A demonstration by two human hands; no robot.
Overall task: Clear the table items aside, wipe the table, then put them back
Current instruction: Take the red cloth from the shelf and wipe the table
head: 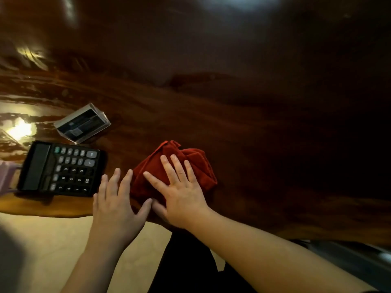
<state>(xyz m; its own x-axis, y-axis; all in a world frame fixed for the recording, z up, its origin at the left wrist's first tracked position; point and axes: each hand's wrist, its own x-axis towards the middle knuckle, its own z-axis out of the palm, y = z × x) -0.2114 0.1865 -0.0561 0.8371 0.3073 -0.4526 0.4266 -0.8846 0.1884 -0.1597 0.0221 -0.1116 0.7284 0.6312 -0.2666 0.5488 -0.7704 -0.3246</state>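
- Your glossy dark wooden table [243, 127].
- Black calculator [60, 169], lying near its front edge.
- Clear card holder [82, 123], just behind.
- Folded red cloth [169, 166], to the right.

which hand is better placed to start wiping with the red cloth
Right. The right hand already lies flat on the red cloth, fingers spread. The left hand rests beside it on the table, nearer the calculator.
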